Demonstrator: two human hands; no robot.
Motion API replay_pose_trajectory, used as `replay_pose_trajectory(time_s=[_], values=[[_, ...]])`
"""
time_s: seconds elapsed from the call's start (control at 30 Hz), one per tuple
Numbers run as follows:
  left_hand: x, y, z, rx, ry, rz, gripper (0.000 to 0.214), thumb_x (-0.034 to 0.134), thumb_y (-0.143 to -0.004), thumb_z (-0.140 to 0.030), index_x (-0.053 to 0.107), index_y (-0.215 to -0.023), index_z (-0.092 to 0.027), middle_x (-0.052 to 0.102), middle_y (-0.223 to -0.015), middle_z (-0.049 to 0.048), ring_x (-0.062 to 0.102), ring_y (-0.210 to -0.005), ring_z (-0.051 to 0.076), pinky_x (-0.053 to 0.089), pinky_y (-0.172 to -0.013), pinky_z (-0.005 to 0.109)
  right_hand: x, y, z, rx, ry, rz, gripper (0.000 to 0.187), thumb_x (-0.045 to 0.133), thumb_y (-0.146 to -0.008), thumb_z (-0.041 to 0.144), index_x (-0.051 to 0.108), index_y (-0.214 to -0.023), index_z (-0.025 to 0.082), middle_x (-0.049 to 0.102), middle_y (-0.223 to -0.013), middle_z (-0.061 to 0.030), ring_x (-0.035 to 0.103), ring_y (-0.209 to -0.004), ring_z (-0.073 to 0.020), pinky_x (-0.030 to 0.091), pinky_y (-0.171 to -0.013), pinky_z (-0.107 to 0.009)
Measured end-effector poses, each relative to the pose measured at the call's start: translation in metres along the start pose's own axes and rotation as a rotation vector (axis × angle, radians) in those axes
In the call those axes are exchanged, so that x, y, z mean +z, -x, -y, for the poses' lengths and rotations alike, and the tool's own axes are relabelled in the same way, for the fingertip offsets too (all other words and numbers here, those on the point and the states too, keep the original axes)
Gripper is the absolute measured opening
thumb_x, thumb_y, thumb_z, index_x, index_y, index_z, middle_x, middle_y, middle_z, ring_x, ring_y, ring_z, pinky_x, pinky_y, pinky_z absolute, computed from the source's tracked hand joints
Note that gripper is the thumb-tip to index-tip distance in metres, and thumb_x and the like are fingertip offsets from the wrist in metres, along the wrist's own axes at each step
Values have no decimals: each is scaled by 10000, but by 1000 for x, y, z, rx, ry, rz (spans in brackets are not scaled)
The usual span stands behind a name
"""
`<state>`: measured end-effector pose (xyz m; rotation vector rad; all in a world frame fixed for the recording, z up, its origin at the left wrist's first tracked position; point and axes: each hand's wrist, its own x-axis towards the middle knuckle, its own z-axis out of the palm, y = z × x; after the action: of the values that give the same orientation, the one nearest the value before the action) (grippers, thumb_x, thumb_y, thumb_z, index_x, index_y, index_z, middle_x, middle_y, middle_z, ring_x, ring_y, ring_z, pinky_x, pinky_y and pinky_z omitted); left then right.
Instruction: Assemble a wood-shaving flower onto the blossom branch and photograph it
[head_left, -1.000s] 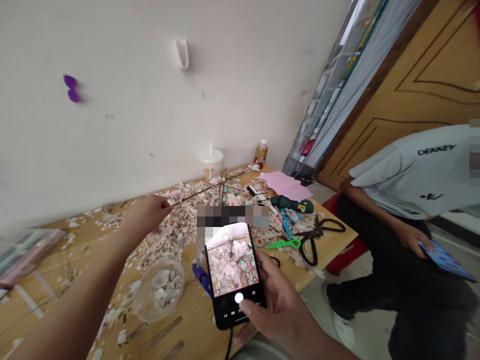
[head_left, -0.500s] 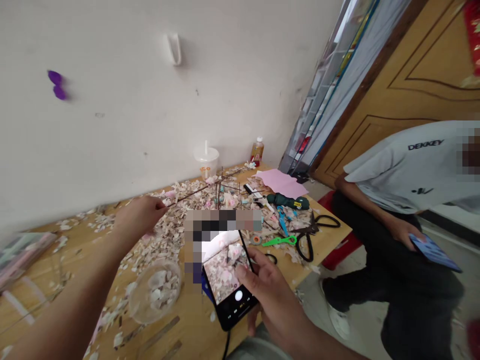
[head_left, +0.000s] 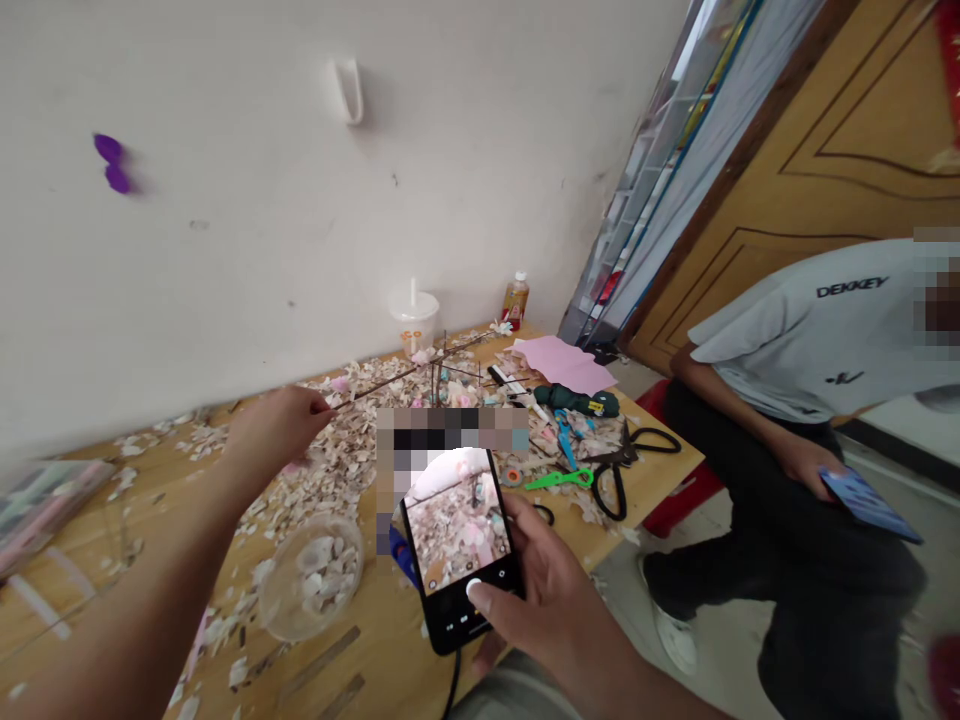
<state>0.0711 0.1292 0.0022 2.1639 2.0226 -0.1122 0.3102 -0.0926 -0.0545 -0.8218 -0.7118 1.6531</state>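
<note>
Between the fingertips of my left hand point(head_left: 289, 425) is the near end of a thin brown twig point(head_left: 390, 378). It reaches to the right over the table toward white petals at its far end. My right hand point(head_left: 544, 575) grips a black smartphone point(head_left: 457, 530), its thumb at the round white shutter button. The phone's screen shows a camera picture of the petals and flowers on the table. Its upper part is covered by a blurred patch. Beyond the phone, pink and white flowers point(head_left: 457, 395) lie among dark thin stems. A cable hangs from the phone's lower end.
Pale petal scraps cover the wooden table point(head_left: 397, 640). A clear bowl point(head_left: 311, 580) holds some. Green scissors point(head_left: 559, 480), blue scissors point(head_left: 568, 438), black-handled scissors point(head_left: 615, 480), pink paper point(head_left: 566, 363), a lidded cup point(head_left: 415, 322) and a bottle point(head_left: 514, 300) are around. A seated person point(head_left: 817, 330) holds a phone.
My right thumb has moved down from the phone's picture to its shutter button. The phone has turned slightly more upright. My left hand and the twig have hardly moved.
</note>
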Motion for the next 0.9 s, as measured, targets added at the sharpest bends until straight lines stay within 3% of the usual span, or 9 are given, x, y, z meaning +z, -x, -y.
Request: replay_pose_trajectory(time_s=[0.1, 0.43, 0.9], values=[[1, -1, 1, -1, 0, 7, 337, 495, -875, -474, 724, -824, -232, 771, -666, 28, 694, -523, 205, 418, -558, 302, 1, 3, 3, 5, 18, 15, 641, 854, -783, 280, 506, -1322, 263, 589, -1321, -87, 645, -838, -157, 647, -551, -260], [2, -4, 6, 10, 8, 3, 333, 517, -857, -472, 751, -873, -236, 789, -717, 47, 715, -571, 232, 407, -557, 301, 0, 4, 1, 4, 14, 17, 754, 854, -780, 263, 425, -1400, 289, 600, -1294, -84, 645, -812, -145, 644, -552, -258], [0, -3, 7, -1, 37, 22, 322, 514, -843, -481, 722, -809, -239, 753, -622, 26, 709, -531, 218, 432, -558, 289, 1, 2, 4, -4, 36, 23, 780, 856, -779, 281, 410, -1418, 267, 629, -1239, -87, 637, -814, -147, 640, -538, -247]])
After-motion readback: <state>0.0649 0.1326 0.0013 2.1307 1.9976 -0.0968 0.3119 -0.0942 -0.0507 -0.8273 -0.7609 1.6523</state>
